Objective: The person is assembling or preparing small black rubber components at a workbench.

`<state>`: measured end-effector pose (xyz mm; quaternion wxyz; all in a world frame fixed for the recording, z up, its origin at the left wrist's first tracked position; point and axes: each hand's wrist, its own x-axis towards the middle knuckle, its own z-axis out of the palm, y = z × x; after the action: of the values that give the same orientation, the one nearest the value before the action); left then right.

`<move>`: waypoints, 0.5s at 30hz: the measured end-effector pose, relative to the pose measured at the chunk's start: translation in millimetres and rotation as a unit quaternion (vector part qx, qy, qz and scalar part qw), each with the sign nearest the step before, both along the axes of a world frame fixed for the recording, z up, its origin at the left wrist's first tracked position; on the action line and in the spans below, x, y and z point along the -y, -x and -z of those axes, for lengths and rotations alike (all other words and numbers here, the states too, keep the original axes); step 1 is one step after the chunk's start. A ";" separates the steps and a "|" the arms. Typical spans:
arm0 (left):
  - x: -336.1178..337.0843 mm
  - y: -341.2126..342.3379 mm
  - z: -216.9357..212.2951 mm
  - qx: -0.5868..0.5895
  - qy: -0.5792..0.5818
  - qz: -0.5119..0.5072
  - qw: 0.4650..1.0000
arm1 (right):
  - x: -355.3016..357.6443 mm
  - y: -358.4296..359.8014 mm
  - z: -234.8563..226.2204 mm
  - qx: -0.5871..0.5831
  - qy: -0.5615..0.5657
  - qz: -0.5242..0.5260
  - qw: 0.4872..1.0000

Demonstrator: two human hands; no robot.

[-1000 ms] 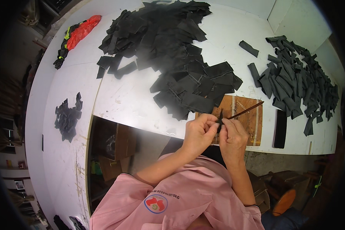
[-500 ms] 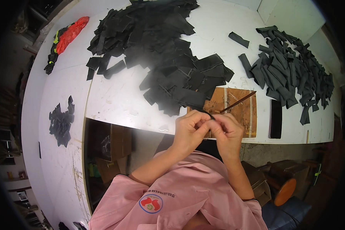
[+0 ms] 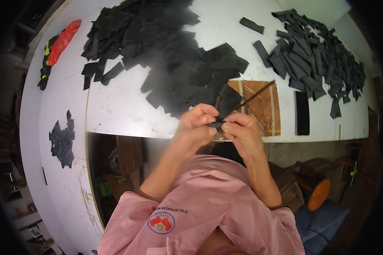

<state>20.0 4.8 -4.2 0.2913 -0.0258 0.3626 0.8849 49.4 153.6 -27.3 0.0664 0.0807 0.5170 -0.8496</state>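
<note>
Between my two hands, just over the table's near edge, is a black fabric piece [image 3: 230,101]. My left hand [image 3: 195,127] pinches its near part with thumb and fingers. Close beside it, my right hand [image 3: 245,131] grips the same piece, thumb against its folded edge. Past my fingers the fabric stands up flat. Behind it lies a wooden board [image 3: 268,114] with a thin brown stick [image 3: 259,92] slanting above it; the stick's near end is hidden by the fabric. A large heap of flat black fabric pieces [image 3: 174,72] spreads just beyond my hands.
To the right, narrow dark grey fabric strips [image 3: 304,57] form another pile, near a black phone [image 3: 302,113]. At left are a small black fabric heap [image 3: 62,142] and a red plastic bag [image 3: 66,40]. Under the white table [image 3: 127,121] stand cardboard boxes [image 3: 130,157]; a round stool [image 3: 319,194] is at right.
Both hands have shifted slightly left with the black fabric piece, which now stands up more visibly beyond the fingers. The left fingers have lifted and spread a little. The whole view has shifted.
</note>
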 end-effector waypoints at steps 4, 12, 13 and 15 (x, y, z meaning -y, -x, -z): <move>-12.3 -1.9 6.5 -0.179 0.274 -0.141 0.934 | 4.9 -2.6 7.5 0.043 0.220 -0.075 0.972; -18.0 -9.0 14.3 -0.274 0.292 -0.126 0.908 | 2.2 -2.0 10.8 -0.008 0.041 0.006 0.999; -13.3 -7.3 12.4 -0.274 0.294 -0.127 0.907 | 1.7 -3.5 9.5 -0.008 0.043 0.005 0.999; -3.4 -3.4 4.7 -0.110 0.051 0.055 0.991 | 0.8 -7.2 5.2 -0.003 0.088 0.026 0.996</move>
<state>23.4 8.2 -8.9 0.2964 0.0770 0.4380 0.8452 56.6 152.8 -32.5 0.0493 0.0857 0.4385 -0.8933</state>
